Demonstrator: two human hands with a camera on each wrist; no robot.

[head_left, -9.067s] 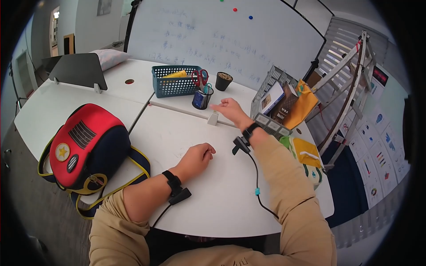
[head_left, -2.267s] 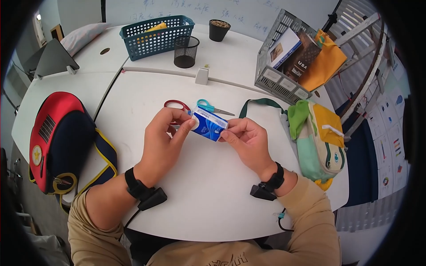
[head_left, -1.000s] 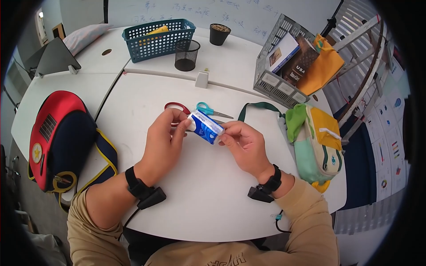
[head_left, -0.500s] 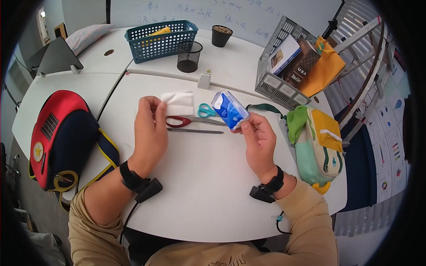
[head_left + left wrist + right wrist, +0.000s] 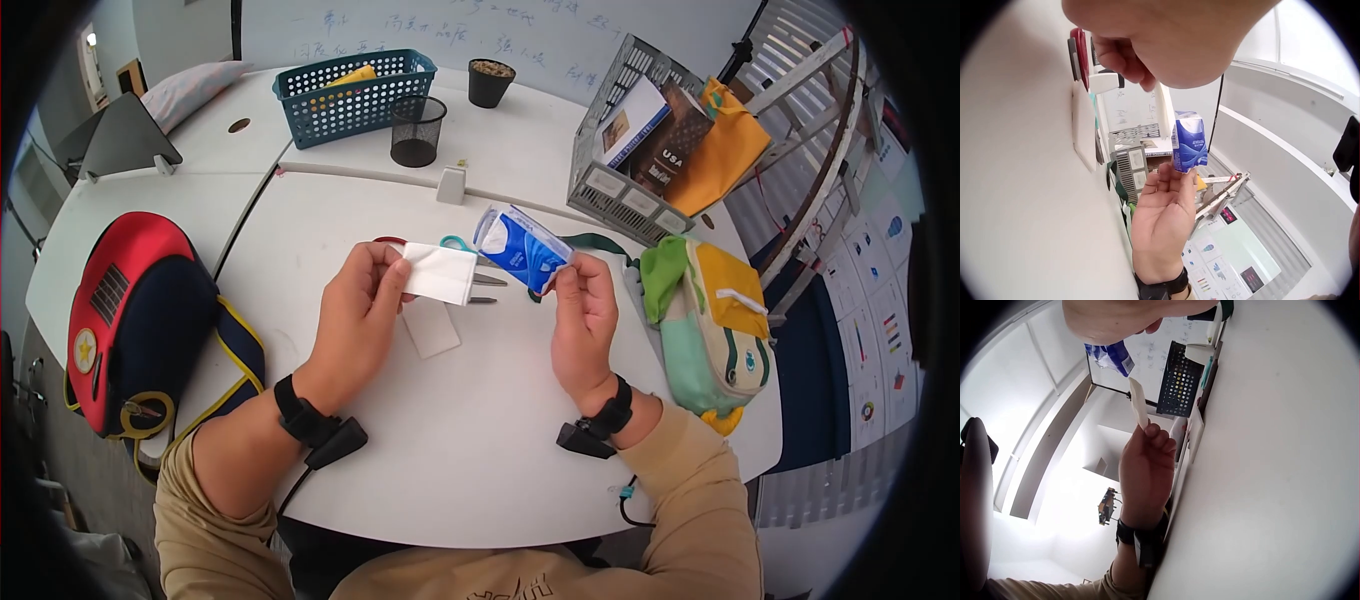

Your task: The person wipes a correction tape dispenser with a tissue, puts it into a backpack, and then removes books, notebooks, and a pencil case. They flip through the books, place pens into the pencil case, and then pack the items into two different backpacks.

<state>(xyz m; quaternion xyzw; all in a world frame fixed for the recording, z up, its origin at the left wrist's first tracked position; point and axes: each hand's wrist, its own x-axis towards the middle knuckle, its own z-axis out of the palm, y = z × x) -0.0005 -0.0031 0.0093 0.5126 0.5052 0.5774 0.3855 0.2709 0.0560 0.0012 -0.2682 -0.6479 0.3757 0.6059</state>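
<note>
Tan top (image 5: pixel 430 574), dark lettering (image 5: pixel 512 588) — blk wristbands (image 5: pixel 303 412) w/ blk cams (image 5: pixel 338 443).

Tilted blue packet (image 5: pixel 522 250), white tissue (image 5: pixel 440 273) near it, another tissue (image 5: pixel 432 332) lying flat

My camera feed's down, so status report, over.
Left grip pinching white tissue. Right grip holding blue-and-white packet. Head view: scissors partly hidden behind tissue. Nothing seen blocking either grip.

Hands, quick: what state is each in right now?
Left hand: closed, pinching a folded white tissue.
Right hand: closed, holding the blue tissue pack.
</note>
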